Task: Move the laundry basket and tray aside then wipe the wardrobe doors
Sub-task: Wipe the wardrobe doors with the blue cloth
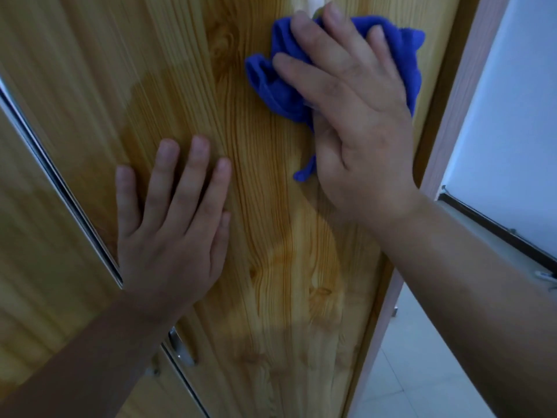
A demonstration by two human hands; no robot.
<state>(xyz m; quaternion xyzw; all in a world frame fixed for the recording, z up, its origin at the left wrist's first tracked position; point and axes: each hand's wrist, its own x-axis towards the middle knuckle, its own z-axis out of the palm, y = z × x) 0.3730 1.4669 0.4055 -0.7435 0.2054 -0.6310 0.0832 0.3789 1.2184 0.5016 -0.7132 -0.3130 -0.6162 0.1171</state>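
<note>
A wood-grain wardrobe door [187,95] fills most of the view. My right hand [352,116] presses a crumpled blue cloth [277,89] flat against the upper part of this door, with fingers spread over the cloth. Lower and to the left, my left hand [171,233] lies flat on the same door with its fingers apart, close to the door's left edge. A second wardrobe door [33,236] adjoins on the left, split off by a dark gap. The laundry basket and the tray are out of view.
A metal handle [180,348] sits low near the gap between the doors. A reddish-brown frame [446,122] borders the wardrobe on the right. Beyond it are a white panel [512,122] and pale floor tiles [407,372].
</note>
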